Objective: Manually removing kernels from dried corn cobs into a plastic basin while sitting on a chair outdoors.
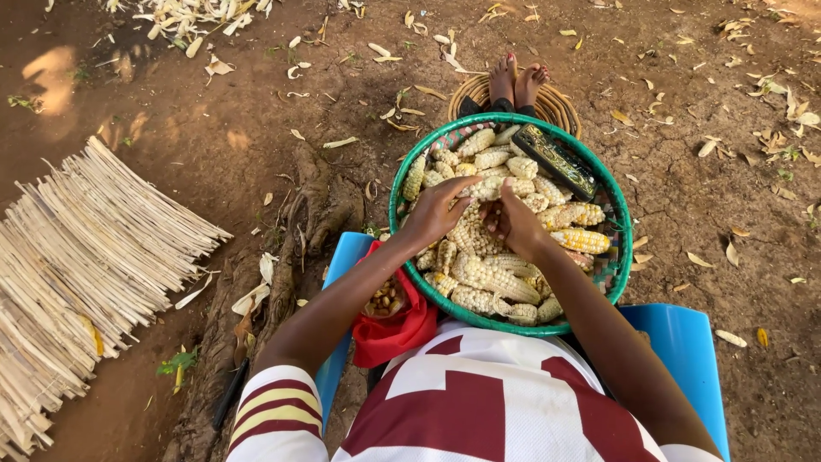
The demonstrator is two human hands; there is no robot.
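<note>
Over basket — two hands, cob.

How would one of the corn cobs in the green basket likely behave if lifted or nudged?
A corn cob looks rigid and cylindrical, so it would probably lift stiffly and roll on flat ground. Piled in the green basket, it likely stays put. Its bumpy kernels probably give grip, though some may shed.

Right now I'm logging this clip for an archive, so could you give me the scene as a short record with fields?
Setting: outdoors, bare dirt ground with dry leaves
Left hand: gripping a maize cob
Right hand: on the same cob
Basket: green-rimmed, on the lap, full of maize cobs
In basket: a dark flat object
Seat: blue chair
Beside left arm: red cloth
Far left: bundle of pale sticks
</note>
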